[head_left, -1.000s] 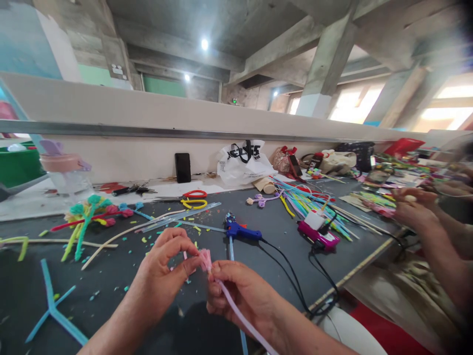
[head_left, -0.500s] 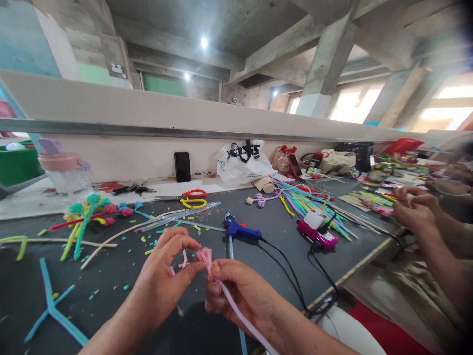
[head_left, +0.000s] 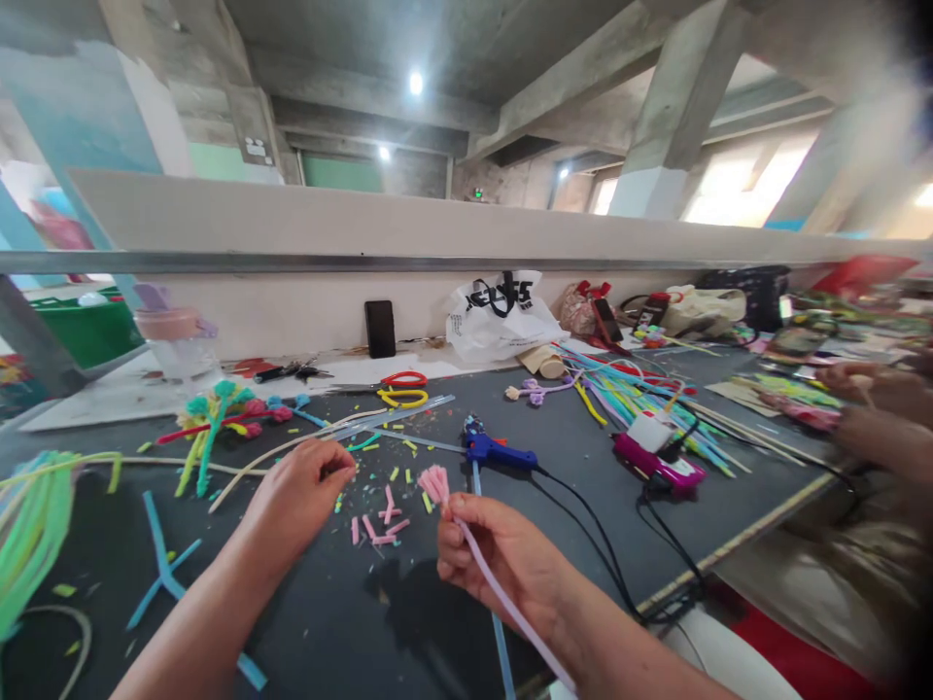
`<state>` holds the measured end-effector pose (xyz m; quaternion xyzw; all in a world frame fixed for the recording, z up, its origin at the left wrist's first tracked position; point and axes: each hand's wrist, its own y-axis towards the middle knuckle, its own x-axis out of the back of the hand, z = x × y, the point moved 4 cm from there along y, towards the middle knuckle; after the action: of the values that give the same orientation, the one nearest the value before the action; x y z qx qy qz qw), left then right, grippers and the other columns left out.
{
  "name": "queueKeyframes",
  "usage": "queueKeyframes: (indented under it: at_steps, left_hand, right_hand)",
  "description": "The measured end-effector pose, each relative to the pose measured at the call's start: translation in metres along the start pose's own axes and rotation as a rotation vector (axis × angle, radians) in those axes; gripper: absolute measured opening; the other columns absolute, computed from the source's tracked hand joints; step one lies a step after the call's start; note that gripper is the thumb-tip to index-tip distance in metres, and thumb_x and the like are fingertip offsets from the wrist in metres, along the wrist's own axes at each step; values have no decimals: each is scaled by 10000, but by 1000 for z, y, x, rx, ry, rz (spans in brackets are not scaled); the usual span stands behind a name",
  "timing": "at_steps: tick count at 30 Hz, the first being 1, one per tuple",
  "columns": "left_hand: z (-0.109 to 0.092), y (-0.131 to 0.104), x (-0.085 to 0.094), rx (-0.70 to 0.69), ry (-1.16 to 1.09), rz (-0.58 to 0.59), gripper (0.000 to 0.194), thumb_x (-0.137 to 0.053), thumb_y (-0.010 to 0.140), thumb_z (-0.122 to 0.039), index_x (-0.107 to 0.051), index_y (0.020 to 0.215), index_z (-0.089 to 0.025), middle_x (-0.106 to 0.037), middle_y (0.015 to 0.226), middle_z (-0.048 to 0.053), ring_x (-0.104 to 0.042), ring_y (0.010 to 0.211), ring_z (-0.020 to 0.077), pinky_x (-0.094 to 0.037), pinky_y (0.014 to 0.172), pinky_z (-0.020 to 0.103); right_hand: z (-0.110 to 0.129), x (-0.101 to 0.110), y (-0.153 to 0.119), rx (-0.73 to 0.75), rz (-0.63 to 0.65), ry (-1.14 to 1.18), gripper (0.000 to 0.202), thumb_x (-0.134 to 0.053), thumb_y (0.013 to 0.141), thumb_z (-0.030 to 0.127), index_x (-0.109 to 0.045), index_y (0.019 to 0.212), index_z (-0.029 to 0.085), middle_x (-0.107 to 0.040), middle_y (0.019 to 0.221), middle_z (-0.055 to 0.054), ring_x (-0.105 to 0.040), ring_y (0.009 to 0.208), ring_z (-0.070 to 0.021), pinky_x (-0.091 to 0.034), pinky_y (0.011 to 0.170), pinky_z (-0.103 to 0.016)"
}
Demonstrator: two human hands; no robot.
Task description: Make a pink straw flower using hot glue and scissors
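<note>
In the head view my right hand is closed around a pink pipe-cleaner tuft just below its spread top. From the tuft a long lilac pipe-cleaner stem runs down over the palm. My left hand hovers to the left, apart from the tuft, with thumb and fingertips pinched together; anything between them is hidden. Short pink pipe-cleaner pieces lie on the dark table between the hands. Beyond my right hand lies a blue glue gun, a pale glue stick reaching from it toward me.
Scissors with red handles and yellow-handled scissors lie farther back. Pipe-cleaner flowers stand left, blue stems nearer. A magenta power strip with black cables lies right. A co-worker's hands are at far right.
My left hand has drawn away leftward from the pink tuft, uncovering the pink pieces on the table. My right hand still holds the tuft. The view has turned slightly left.
</note>
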<state>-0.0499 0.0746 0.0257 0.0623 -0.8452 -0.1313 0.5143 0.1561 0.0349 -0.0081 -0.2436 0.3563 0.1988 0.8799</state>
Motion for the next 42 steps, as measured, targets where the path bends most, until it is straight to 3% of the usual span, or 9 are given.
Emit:
queueKeyframes:
  at_steps: [5, 10, 14, 21, 27, 31, 34, 38, 42]
  left_hand:
    - [25, 5, -17, 38, 159, 210, 140, -470, 726, -192, -596, 667, -208, -635, 755, 41, -581, 774, 211, -377, 675, 293]
    - [14, -1, -39, -40, 147, 363, 88, -517, 663, -170, -578, 700, -221, -625, 724, -2, -565, 724, 168, -359, 624, 241]
    - [7, -4, -45, -57, 132, 409, 92, -532, 604, -128, -538, 643, -211, -596, 680, -3, -542, 676, 169, -338, 584, 241]
    - [6, -10, -41, -33, 59, 337, 151, -449, 630, -99, -469, 534, -214, -527, 573, -11, -507, 602, 165, -308, 550, 247]
    - [-10, -8, -23, -7, -81, 247, 142, -442, 653, -126, -451, 541, -211, -534, 518, -31, -493, 541, 139, -330, 529, 240]
    - [-29, -11, -8, 36, -512, 281, 58, -508, 693, -248, -529, 706, -196, -605, 549, -25, -573, 532, 144, -428, 524, 251]
    - [-42, -16, 0, 93, -934, 278, 205, -640, 632, -286, -576, 797, -182, -652, 624, -2, -626, 563, 159, -486, 557, 286]
    - [-50, -21, 0, 133, -1050, 260, 218, -698, 595, -261, -598, 773, -184, -640, 613, -23, -621, 542, 141, -496, 549, 271]
    - [-53, -22, -7, 93, -982, 226, 186, -684, 636, -248, -610, 795, -187, -631, 641, -27, -593, 588, 122, -478, 573, 244]
  right_hand:
    - [-1, -1, 1, 23, -29, -56, 108, -616, 702, 179, -558, 629, 126, -526, 548, 8, -412, 470, -69, -299, 521, -218]
    - [-1, -3, 0, 72, -35, -121, 102, -612, 690, 177, -566, 617, 123, -520, 550, 6, -413, 471, -67, -293, 514, -216]
    - [1, -5, -1, 125, -55, -166, 101, -632, 645, 164, -557, 591, 123, -514, 536, 9, -421, 491, -72, -280, 498, -212]
    - [0, -6, -3, 224, -120, -285, 48, -605, 638, 153, -579, 604, 131, -552, 560, 6, -436, 497, -77, -284, 508, -224]
    - [-1, -1, -2, 229, -192, -437, 56, -552, 656, 167, -571, 608, 146, -526, 546, 19, -406, 488, -77, -259, 497, -230]
    - [1, -1, -2, 232, -252, -565, 93, -532, 671, 187, -553, 586, 155, -495, 500, 31, -387, 470, -78, -248, 492, -234]
    - [0, 0, 0, 239, -267, -594, 96, -530, 668, 190, -551, 579, 160, -496, 489, 32, -390, 464, -81, -256, 505, -238]
    - [-2, 1, 1, 234, -265, -602, 89, -534, 657, 200, -553, 578, 165, -513, 501, 31, -400, 465, -81, -262, 512, -241]
    - [-2, -2, -1, 221, -283, -636, 100, -533, 653, 203, -544, 560, 167, -505, 487, 34, -395, 465, -80, -258, 505, -242]
